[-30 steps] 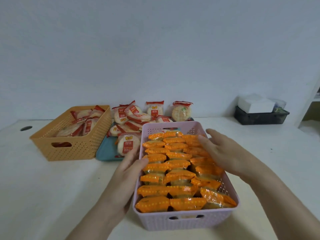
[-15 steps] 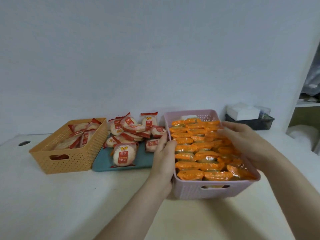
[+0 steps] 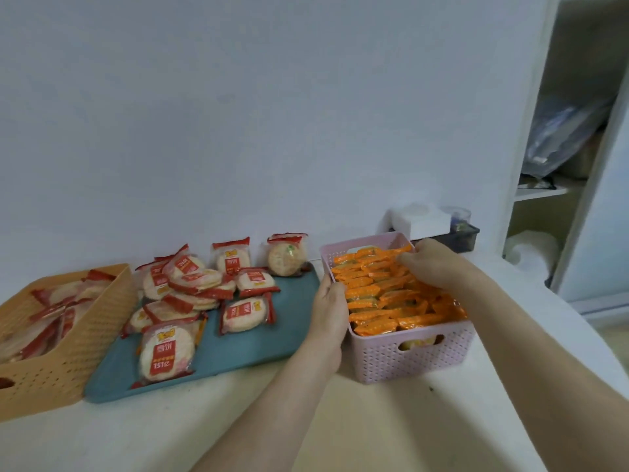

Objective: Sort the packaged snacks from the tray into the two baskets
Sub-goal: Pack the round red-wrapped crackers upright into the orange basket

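Pink basket (image 3: 408, 356) sat on the tabletop (image 3: 170, 437) at approx 3 o'clock of the teal tray (image 3: 238, 349), touching or just beside its edge, and was packed w/ orange packets (image 3: 381, 294). Your left hand (image 3: 328, 308) was clamped on its near-left rim; your right hand (image 3: 439, 264) lay curled over the far packets, thumb at the back wall, but I couldn't tell if it gripped anything. Full like that it prob. felt fairly heavy, its thin plastic walls apt to flex, so hold both long rims or the end cut-out. Red-and-white packets (image 3: 243, 313) stayed on the tray; film likely slick, rice crackers brittle, so pinch by a crimped end. Orange basket (image 3: 51, 369) at 9 o'clock of the tray, part filled.
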